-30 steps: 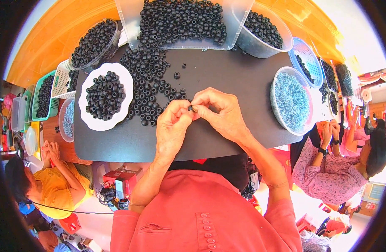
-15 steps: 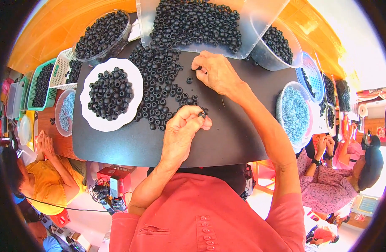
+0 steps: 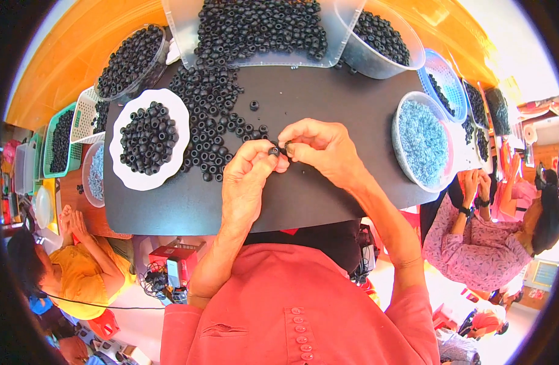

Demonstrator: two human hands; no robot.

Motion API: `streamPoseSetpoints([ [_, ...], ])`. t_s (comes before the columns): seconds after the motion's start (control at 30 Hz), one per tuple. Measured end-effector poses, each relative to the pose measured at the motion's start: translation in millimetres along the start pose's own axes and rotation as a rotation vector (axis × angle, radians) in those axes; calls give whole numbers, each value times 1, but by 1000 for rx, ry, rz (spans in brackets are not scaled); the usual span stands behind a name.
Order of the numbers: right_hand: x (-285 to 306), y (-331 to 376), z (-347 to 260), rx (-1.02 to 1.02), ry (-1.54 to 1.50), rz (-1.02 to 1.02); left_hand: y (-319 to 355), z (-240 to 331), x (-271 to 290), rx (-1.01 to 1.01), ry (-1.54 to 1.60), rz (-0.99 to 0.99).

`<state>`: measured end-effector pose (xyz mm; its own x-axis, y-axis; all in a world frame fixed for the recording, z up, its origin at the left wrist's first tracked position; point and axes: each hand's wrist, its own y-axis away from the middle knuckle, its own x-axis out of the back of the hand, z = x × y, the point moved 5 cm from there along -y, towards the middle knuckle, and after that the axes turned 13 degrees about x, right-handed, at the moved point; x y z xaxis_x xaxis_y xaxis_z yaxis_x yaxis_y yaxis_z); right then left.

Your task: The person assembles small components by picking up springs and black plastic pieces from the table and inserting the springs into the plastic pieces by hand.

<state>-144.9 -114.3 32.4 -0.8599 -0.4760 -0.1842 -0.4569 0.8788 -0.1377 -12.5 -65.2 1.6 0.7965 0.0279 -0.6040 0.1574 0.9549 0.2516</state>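
My left hand (image 3: 246, 176) pinches a round black bead (image 3: 274, 151) with a hole in its end, between thumb and fingertips. Right beside it, my right hand (image 3: 328, 155) is closed in a pinch on a small dark piece, probably another bead, mostly covered by the fingers. The fingertips of both hands meet or nearly meet above the dark table (image 3: 334, 201). Just left and beyond the hands spreads a heap of loose black beads (image 3: 209, 128). One single bead (image 3: 254, 105) lies apart from them. A scalloped white plate (image 3: 122, 152) on the left carries more beads.
A tipped clear bin (image 3: 337, 36) of beads stands at the far edge, between two clear tubs (image 3: 383, 70) of beads. A tub of pale blue bits (image 3: 422, 140) sits at right. Baskets (image 3: 82, 125) line the left. People sit at both sides.
My right hand has come back from the far part of the table to my left hand, carrying a small dark piece. The left hand still pinches its bead. The view has shifted slightly.
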Motion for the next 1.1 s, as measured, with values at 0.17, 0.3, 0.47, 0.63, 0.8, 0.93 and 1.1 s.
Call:
streamPoseSetpoints([
  [0.17, -2, 13, 4, 132, -45, 55, 1, -2, -2, -20, -124, 16],
  [0.3, 0, 17, 4, 189, 85, 67, 2, -1, -4, -37, -196, 26],
  [0.47, -3, 17, -3, 266, 127, 63, 1, -4, 0, 2, -169, 27],
  [0.63, -3, 16, -10, 355, 312, 57, -1, -6, 0, 29, -136, -13],
  [0.8, -7, 15, -19, 414, 457, 21, 0, -3, -3, 10, -230, 9],
  [0.93, -13, 17, -22, 545, 671, 9, 3, -1, -5, -29, -225, -2],
  [1.1, -14, 20, -16, 458, 532, 82, 2, -1, -2, 2, -157, 3],
])
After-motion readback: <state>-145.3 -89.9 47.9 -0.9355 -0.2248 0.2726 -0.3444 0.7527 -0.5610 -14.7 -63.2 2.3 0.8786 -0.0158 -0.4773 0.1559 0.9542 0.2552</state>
